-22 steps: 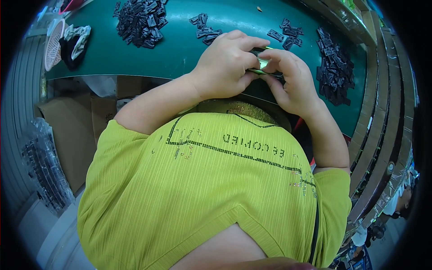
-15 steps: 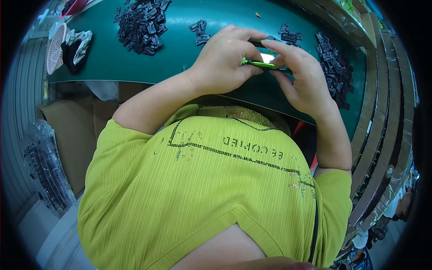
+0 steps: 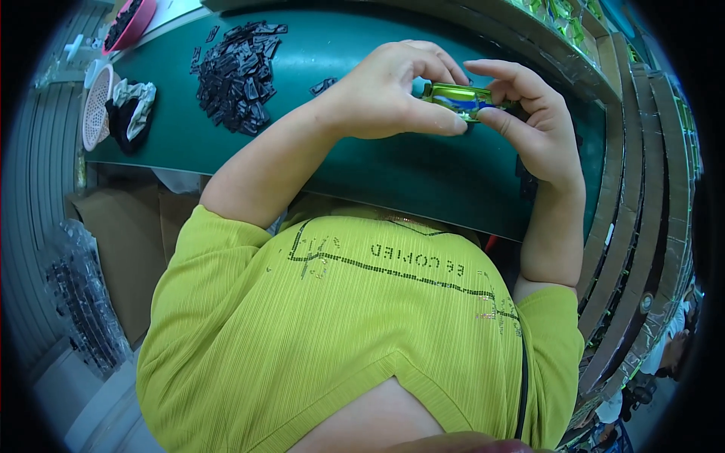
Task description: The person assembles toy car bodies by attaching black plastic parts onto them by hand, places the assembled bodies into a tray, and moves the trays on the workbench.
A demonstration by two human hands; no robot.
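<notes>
At the left end of the green worktop (image 3: pixel 362 170), a pale perforated basket (image 3: pixel 96 117) is tilted up next to a black-and-white cloth bundle (image 3: pixel 142 107); beyond them, a pink bowl (image 3: pixel 141 30) with dark contents; lower left, a brown cardboard box (image 3: pixel 121 234) and a clear plastic bag (image 3: pixel 84 294) of black strips; down the right side, long cardboard trays (image 3: pixel 628 189) in rows.

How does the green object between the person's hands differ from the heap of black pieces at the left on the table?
Colour: the green object is bright and glossy; the black heap is dark.
Number: the green object is one item; the black heap has many small pieces.
Place: the green object is between the hands; the black heap lies on the table.
</notes>
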